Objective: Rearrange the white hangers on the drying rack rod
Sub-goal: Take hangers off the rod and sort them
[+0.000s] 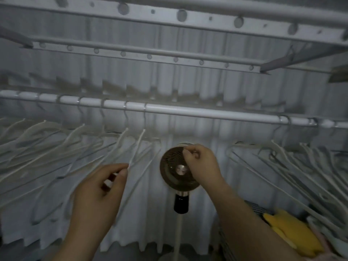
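Note:
A white rod (pixel 197 111) runs across the view at mid height. Several white hangers (pixel 62 146) hang spaced along its left half, and another bunch of white hangers (pixel 293 162) crowds the right end. The stretch of rod between the two groups is bare. My left hand (pixel 101 189) pinches the lower arm of the rightmost hanger (pixel 138 146) of the left group between thumb and fingers. My right hand (pixel 202 162) is raised in front of a fan, fingers curled together; nothing shows clearly inside them.
A round standing fan (pixel 173 172) on a pole stands behind the rod, in front of a white curtain (pixel 150 213). Metal rack bars with holes (pixel 150 57) run overhead. Yellow cloth (pixel 293 236) lies in a basket at the lower right.

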### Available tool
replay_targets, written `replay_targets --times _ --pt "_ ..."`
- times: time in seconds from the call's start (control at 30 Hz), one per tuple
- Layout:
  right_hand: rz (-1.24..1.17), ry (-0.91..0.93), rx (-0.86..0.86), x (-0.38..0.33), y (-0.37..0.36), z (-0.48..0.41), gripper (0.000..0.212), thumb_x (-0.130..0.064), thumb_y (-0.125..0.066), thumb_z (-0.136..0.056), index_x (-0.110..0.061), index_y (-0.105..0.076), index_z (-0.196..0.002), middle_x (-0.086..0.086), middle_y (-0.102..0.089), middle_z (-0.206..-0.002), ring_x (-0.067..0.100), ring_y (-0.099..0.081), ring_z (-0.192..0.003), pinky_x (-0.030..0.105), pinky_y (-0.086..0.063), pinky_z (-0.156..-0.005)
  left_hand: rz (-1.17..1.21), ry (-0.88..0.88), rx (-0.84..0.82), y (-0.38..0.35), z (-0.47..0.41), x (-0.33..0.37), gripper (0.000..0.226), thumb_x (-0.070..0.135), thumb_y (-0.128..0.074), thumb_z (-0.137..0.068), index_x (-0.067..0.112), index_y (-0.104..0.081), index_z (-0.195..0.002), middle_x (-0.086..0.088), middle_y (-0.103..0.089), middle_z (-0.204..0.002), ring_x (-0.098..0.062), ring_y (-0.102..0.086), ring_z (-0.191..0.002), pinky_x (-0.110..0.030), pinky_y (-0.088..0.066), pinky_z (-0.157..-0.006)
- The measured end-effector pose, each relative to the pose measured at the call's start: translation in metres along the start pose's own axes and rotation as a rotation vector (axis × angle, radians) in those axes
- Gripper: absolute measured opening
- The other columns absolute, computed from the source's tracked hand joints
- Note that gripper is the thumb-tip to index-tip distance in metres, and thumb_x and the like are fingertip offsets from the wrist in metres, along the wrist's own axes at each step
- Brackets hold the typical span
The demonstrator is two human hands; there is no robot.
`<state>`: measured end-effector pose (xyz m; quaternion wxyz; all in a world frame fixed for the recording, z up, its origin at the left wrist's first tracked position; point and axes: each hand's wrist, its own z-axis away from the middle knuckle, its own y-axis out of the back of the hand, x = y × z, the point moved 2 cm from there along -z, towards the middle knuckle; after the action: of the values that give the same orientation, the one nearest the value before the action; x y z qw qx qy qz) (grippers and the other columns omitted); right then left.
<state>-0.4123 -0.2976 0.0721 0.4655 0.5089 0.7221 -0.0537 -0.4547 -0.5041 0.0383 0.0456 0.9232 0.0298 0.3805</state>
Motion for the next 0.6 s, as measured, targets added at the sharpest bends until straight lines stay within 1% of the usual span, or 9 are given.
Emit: replay_targets --times 0.03,0.07,0.13,0.2,0.3,0.4,0.5,0.57,0.6 --pt "0.005 0.004 0.017 0.008 0.024 -0.003 0.016 -0.018 -0.054 -0.088 -0.01 -0.066 -0.094 -0.003 -0.058 -0.073 0.013 -0.058 -0.069 0.02 -0.042 -0.066 0.02 0.001 -0.018 -0.016 0.005 0.009 0.042 0.006 -0.059 -0.083 0.045 -0.055 -0.068 0.016 -0.06 -0.072 0.018 -0.053 -0.069 0.005 -0.035 -0.057" --pt "0.0 0.008 0.035 0.016 0.049 -0.005 0.012 -0.017 -0.054 -0.087 -0.013 -0.066 -0.089 -0.004 -0.057 -0.066 0.008 -0.056 -0.06 0.022 -0.044 -0.061 0.034 0.002 -0.042 -0.033 0.011 0.017 0.041 0.007 -0.059 -0.083 0.045 -0.055 -0.068 0.015 -0.06 -0.072 0.017 -0.053 -0.068 0.005 -0.035 -0.057" --pt "0.01 0.021 0.092 0.034 0.103 -0.011 0.01 -0.013 -0.054 -0.086 -0.019 -0.06 -0.08 -0.007 -0.054 -0.054 -0.002 -0.052 -0.042 0.018 -0.042 -0.053 0.066 0.011 -0.094 -0.068 0.022 0.034 0.039 0.01 -0.059 -0.083 0.045 -0.056 -0.067 0.014 -0.061 -0.072 0.013 -0.055 -0.066 0.003 -0.037 -0.057" --pt "0.004 0.031 0.172 0.053 0.156 -0.016 0.012 -0.007 -0.053 -0.086 -0.017 -0.059 -0.081 -0.006 -0.053 -0.053 -0.006 -0.05 -0.038 0.018 -0.041 -0.054 0.136 0.034 -0.147 -0.103 0.033 0.051 0.038 0.01 -0.058 -0.083 0.044 -0.057 -0.067 0.014 -0.064 -0.075 0.003 -0.059 -0.068 -0.003 -0.041 -0.06" --pt "0.007 0.016 0.251 0.08 0.22 -0.021 0.015 -0.001 -0.051 -0.085 -0.007 -0.064 -0.089 -0.001 -0.056 -0.063 -0.007 -0.052 -0.044 0.004 -0.039 -0.049 0.194 0.064 -0.247 -0.156 0.053 0.075 0.035 0.009 -0.057 -0.084 0.039 -0.059 -0.068 0.015 -0.064 -0.077 -0.004 -0.058 -0.074 -0.002 -0.042 -0.061" --pt "0.062 -0.035 0.264 0.107 0.256 -0.024 0.017 -0.004 -0.053 -0.085 -0.006 -0.067 -0.094 -0.001 -0.059 -0.082 0.001 -0.052 -0.066 -0.002 -0.037 -0.053 0.29 0.177 -0.349 -0.209 0.078 0.093 0.029 0.006 -0.055 -0.086 0.029 -0.063 -0.071 0.009 -0.062 -0.073 -0.001 -0.059 -0.066 -0.012 -0.046 -0.057" --pt "0.04 -0.124 0.165 0.13 0.268 -0.027 0.021 -0.003 -0.052 -0.086 0.0 -0.066 -0.101 0.002 -0.059 -0.094 0.011 -0.053 -0.087 0.013 -0.04 -0.061 0.406 0.304 -0.443 -0.259 0.099 0.108 0.014 0.003 -0.051 -0.088 0.01 -0.063 -0.092 0.005 -0.06 -0.073 0.008 -0.058 -0.051 -0.005 -0.043 -0.046" --pt "0.015 -0.203 0.067 0.139 0.268 -0.028 0.022 -0.005 -0.052 -0.087 0.001 -0.063 -0.105 0.006 -0.058 -0.093 0.014 -0.054 -0.077 0.017 -0.039 -0.061 0.457 0.407 -0.489 -0.287 0.109 0.118 0.018 0.013 -0.054 -0.088 0.012 -0.055 -0.106 0.005 -0.059 -0.079 0.001 -0.061 -0.055 -0.015 -0.047 -0.051" --pt "-0.007 -0.245 0.026 0.142 0.269 -0.028 0.023 -0.007 -0.052 -0.087 0.0 -0.061 -0.107 0.007 -0.058 -0.092 0.013 -0.053 -0.068 0.018 -0.039 -0.059 0.453 0.44 -0.513 -0.299 0.113 0.124 0.027 0.021 -0.056 -0.087 0.014 -0.051 -0.113 0.006 -0.058 -0.084 -0.005 -0.062 -0.064 -0.021 -0.047 -0.057"
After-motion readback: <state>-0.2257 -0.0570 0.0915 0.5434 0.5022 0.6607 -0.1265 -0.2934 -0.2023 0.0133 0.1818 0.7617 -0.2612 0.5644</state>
